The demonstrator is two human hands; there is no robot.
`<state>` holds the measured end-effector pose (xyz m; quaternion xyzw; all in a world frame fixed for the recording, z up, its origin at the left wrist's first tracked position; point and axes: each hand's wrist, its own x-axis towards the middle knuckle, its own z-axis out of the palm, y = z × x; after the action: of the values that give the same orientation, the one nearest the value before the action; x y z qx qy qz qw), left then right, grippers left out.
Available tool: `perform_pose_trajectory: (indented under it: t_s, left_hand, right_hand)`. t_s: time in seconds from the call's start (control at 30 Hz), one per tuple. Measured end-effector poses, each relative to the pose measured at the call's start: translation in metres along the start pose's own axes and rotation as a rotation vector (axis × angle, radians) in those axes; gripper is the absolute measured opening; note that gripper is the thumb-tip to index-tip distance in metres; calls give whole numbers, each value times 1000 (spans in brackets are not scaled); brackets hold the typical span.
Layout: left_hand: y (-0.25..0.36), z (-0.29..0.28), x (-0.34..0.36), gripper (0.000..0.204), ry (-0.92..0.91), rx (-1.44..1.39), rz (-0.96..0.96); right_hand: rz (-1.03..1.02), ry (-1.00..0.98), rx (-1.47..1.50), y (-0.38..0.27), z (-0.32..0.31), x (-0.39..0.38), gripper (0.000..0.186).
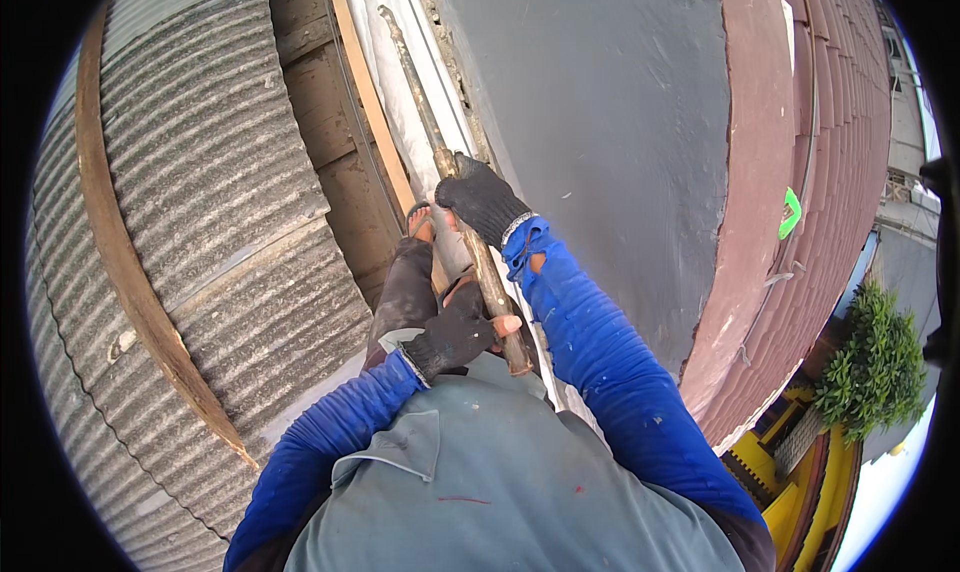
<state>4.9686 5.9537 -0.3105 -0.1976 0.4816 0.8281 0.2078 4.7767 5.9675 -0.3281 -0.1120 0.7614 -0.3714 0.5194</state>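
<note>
A long, mottled brown-and-grey rod [486, 272] runs away from my body along the narrow strip between the roofs. Its near part is thick like a handle; the far part is thinner and ends in a slightly bent tip. My right hand [484, 200], in a dark knit glove, is closed around its middle. Nearer my body, my left hand [455, 334] grips the rod close to its thick end, with a bare thumb lying across it. The left fingers are partly hidden. Beyond the hands, the thin part lies over a pale strip [385, 42] beside the wall.
Corrugated grey roofing [220, 172] with a curved wooden beam [130, 262] on it lies to the left. A light wooden batten [372, 92] runs beside my sandalled foot [421, 224]. At right are a smooth dark grey slab [610, 132], reddish roof tiles [835, 122] and a green object [790, 213].
</note>
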Motion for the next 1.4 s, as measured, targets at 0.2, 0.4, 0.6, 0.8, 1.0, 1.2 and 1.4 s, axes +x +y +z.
perform_pose_trajectory:
  t_s: [0.2, 0.4, 0.6, 0.8, 1.0, 1.2, 1.4]
  left_hand:
    - [-104, -109, 52, 26, 247, 887, -89]
    - [-221, -206, 177, 19, 647, 636, -143]
    - [-322, -253, 326, 51, 606, 793, -309]
    - [-437, -268, 462, 57, 571, 698, -335]
    - [-499, -273, 548, 59, 683, 652, -380]
    - [-514, -270, 593, 59, 702, 659, -443]
    - [-540, -284, 602, 34, 717, 644, -277]
  right_hand:
    - [322, 15, -192, 160, 6, -49, 67]
    - [563, 86, -90, 323, 39, -101, 71]
    - [741, 35, -255, 390, 31, -115, 64]
    - [803, 28, -439, 439, 38, -90, 58]
    - [830, 9, -473, 471, 51, -90, 65]
    - [1018, -11, -455, 466, 47, -69, 57]
    - [1246, -110, -349, 466, 32, -48, 60]
